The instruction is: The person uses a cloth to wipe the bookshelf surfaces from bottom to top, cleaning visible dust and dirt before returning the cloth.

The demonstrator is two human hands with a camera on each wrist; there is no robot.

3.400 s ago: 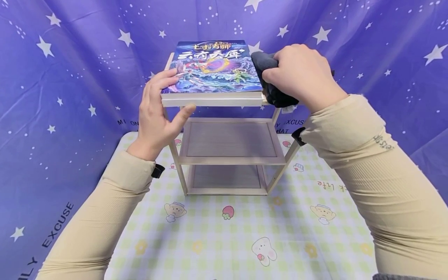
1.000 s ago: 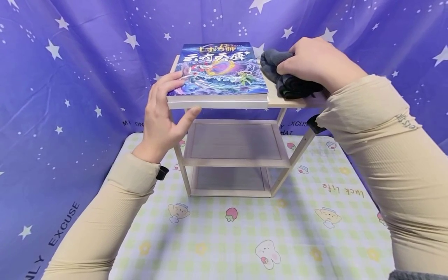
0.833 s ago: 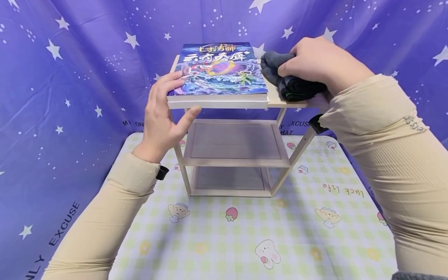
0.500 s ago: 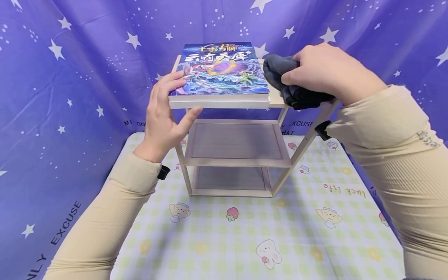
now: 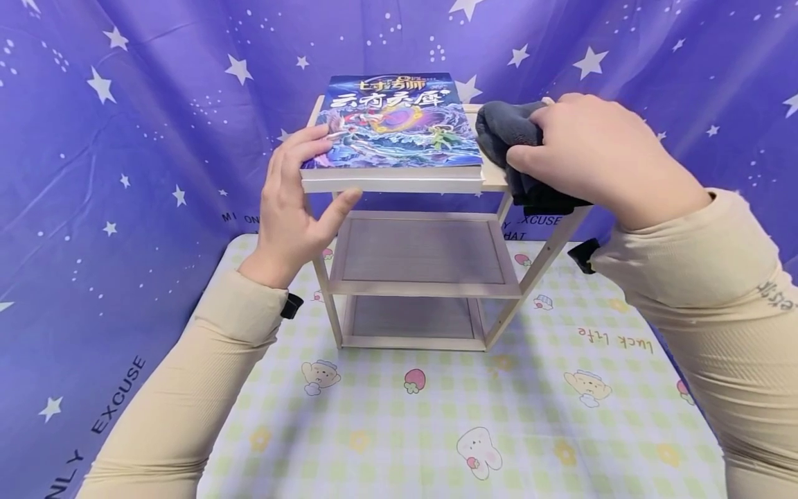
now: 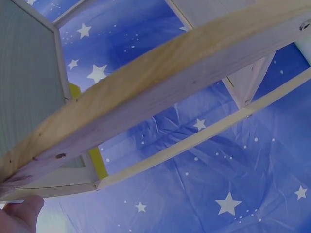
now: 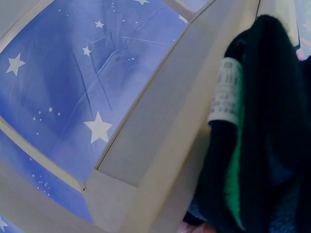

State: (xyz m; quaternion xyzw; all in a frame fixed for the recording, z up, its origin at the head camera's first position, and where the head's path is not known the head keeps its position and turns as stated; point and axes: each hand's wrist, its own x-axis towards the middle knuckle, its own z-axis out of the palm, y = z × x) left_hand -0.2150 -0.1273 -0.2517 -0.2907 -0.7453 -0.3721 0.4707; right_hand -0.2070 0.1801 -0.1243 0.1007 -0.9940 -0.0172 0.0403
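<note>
A book (image 5: 393, 132) with a colourful blue cover lies on the top board of a small wooden shelf (image 5: 424, 287). At its left front corner, my left hand (image 5: 288, 201) holds it, fingertips on the cover and thumb below the front edge. In the left wrist view, only the thumb (image 6: 24, 213) shows under a wooden edge. My right hand (image 5: 605, 149) grips a folded dark cloth (image 5: 508, 128) on the board, right of the book. Part of this cloth hangs over the front edge. The right wrist view shows a white label and green trim on the cloth (image 7: 262, 121).
The shelf has two lower boards, the middle one (image 5: 418, 249) and the bottom one (image 5: 408, 317). It stands on a green-checked tablecloth (image 5: 374, 409) with cartoon prints. A purple star-patterned curtain (image 5: 156, 138) hangs behind and at the sides.
The cloth in my right hand has slid from beside the book to the right, then toward the front edge, uncovering a strip of board. My left hand keeps its place on the book.
</note>
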